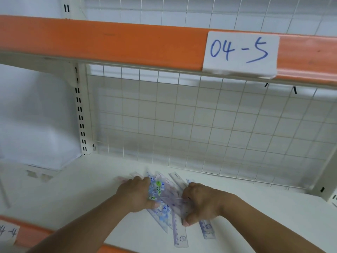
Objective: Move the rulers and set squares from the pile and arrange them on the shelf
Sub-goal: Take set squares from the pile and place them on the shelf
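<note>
Gripping a fanned bundle of rulers and set squares (157, 190) from either side, the left hand (135, 195) and right hand (202, 203) curl around it on the white shelf (82, 189), near the wire grid back (182, 125).

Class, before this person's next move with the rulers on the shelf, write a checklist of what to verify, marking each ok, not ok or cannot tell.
1. The left hand grips the ruler pile: ok.
2. The right hand grips the pile too: ok.
3. Pile rests on the white shelf: ok.
4. Rulers lined up neatly: not ok, they fan out.
5. Set squares among them: cannot tell, blurred.
6. Bare shelf beside the pile: ok.
</note>
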Tool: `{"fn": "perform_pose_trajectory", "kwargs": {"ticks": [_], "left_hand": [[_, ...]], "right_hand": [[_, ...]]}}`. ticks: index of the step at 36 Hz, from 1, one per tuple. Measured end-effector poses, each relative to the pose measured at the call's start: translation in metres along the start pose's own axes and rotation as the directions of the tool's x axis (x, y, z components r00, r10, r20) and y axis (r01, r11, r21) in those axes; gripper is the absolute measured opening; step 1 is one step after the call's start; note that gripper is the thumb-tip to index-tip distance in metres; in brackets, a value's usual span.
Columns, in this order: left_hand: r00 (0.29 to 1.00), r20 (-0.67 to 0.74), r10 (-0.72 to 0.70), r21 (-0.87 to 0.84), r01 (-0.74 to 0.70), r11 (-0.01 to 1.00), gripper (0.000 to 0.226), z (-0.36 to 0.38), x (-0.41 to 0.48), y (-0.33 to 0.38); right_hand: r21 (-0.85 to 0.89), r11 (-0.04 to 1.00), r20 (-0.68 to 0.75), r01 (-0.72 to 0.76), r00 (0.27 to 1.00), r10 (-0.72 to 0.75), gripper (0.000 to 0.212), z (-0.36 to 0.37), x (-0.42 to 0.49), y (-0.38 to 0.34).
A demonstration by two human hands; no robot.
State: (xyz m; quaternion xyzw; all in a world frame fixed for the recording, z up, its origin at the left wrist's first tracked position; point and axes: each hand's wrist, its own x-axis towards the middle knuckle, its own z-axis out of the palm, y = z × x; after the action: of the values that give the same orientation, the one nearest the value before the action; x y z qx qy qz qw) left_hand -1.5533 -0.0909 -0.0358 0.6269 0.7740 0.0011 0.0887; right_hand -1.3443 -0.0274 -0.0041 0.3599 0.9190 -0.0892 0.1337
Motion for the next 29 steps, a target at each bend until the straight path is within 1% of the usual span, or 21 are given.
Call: {"fn": "perform_pose_trajectory", "kwargs": {"ticks": [4,7,11,15,21,24,29], "left_hand": [[1.000,0.004,-0.010,-0.065,0.010,0.998,0.070,0.002,0.000,0.000],[1.000,0.012,-0.014,-0.080,0.015,0.997,0.065,0.001,-0.002,-0.001],[1.000,0.020,-0.003,-0.091,0.005,0.996,0.044,-0.001,-0.006,-0.001],[1.000,-0.018,0.004,-0.053,-0.005,0.999,0.046,-0.004,-0.015,-0.005],[0.993,-0.114,0.029,-0.022,-0.032,0.999,0.046,-0.005,-0.026,-0.008],[0.989,-0.136,0.051,-0.009,-0.052,0.999,0.045,-0.005,-0.031,-0.007],[0.981,-0.159,0.115,0.041,-0.110,0.993,0.047,-0.002,-0.036,-0.001]], "right_hand": [[0.010,1.000,-0.013,-0.016,1.000,0.016,0.066,0.003,-0.006,0.000],[0.040,0.999,-0.034,-0.029,0.999,0.030,0.069,0.007,-0.010,0.001],[0.065,0.997,-0.036,-0.042,0.998,0.045,0.067,0.009,-0.016,0.001],[0.077,0.995,-0.044,-0.057,0.997,0.061,0.064,0.011,-0.019,-0.002],[0.080,0.993,-0.091,-0.082,0.992,0.089,0.066,0.011,-0.027,-0.006],[0.075,0.992,-0.117,-0.100,0.987,0.108,0.064,0.013,-0.032,-0.008],[0.090,0.986,-0.119,-0.143,0.981,0.154,0.068,0.019,-0.043,-0.008]]}}
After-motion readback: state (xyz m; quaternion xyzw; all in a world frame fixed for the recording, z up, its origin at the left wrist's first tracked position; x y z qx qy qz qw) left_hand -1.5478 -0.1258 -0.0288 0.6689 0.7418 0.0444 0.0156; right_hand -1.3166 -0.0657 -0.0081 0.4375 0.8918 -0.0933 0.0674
